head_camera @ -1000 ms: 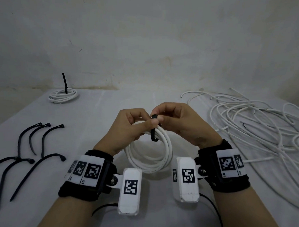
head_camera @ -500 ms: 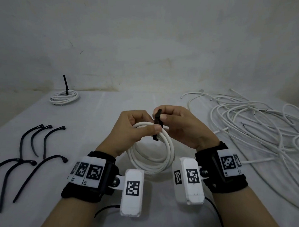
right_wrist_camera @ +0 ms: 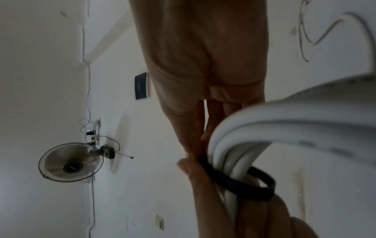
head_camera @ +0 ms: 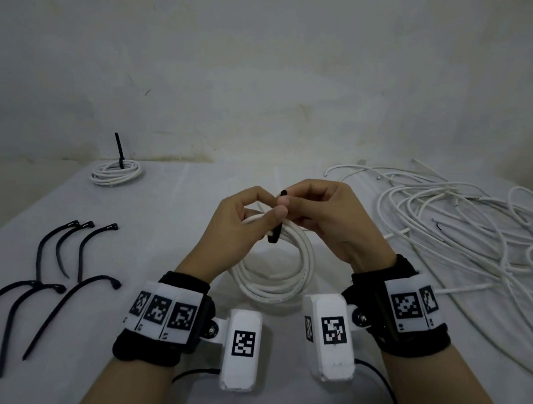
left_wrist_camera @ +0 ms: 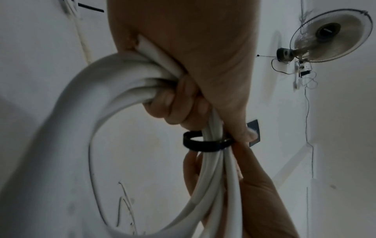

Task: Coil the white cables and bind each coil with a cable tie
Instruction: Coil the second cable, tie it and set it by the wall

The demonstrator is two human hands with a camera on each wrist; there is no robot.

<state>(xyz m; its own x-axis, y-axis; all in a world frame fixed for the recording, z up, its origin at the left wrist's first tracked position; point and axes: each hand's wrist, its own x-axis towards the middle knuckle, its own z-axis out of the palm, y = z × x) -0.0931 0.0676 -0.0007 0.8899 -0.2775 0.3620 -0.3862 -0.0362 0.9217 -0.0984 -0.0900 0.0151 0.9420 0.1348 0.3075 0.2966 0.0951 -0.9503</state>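
White springy coil (head_camera: 274, 271) hangs over the table, our left hand (head_camera: 242, 230) clamped on its top turns; it should unwind if released. Our right hand (head_camera: 327, 220) pinches the black tie (head_camera: 277, 229), looped loosely around them.

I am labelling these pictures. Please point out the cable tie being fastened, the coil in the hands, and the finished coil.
cable tie (left_wrist_camera: 205, 143): left wrist view, loop's front band.
held coil (head_camera: 275, 288): head view, lower arc.
finished coil (head_camera: 116, 174): head view, front strands.
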